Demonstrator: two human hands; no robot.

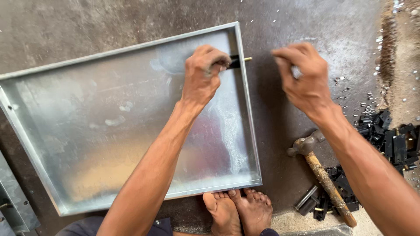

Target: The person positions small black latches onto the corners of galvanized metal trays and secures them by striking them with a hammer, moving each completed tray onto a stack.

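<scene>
Head view, looking down at the floor (306, 26). A shallow sheet-metal tray (109, 118) lies flat, its long axis running from lower left to upper right across the frame, its open side up and its low raised rim on all four sides. The tray holds nothing but faint smears and dust on its shiny bottom.

The left hand (202, 74) is inside the tray at the upper right corner, its grip clamped on a small black part (234, 62). This part lies across the right rim, its long axis nearly level in the frame, with a brass-coloured pin (247, 59) pointing right, out past the rim.

The right hand (304, 76) hovers over the floor just outside that rim, level with the pin; its grip is pinched together on a small pale object (296, 72) too blurred to identify.

A hammer (323, 175) with a wooden handle lies on the floor to the right, head toward the tray, handle slanting down and right. A heap of black parts (389, 140) lies beyond it. Two bare feet (238, 212) rest against the tray's near rim. Open floor lies between the right rim and the hammer; metal chips are scattered at upper right.
</scene>
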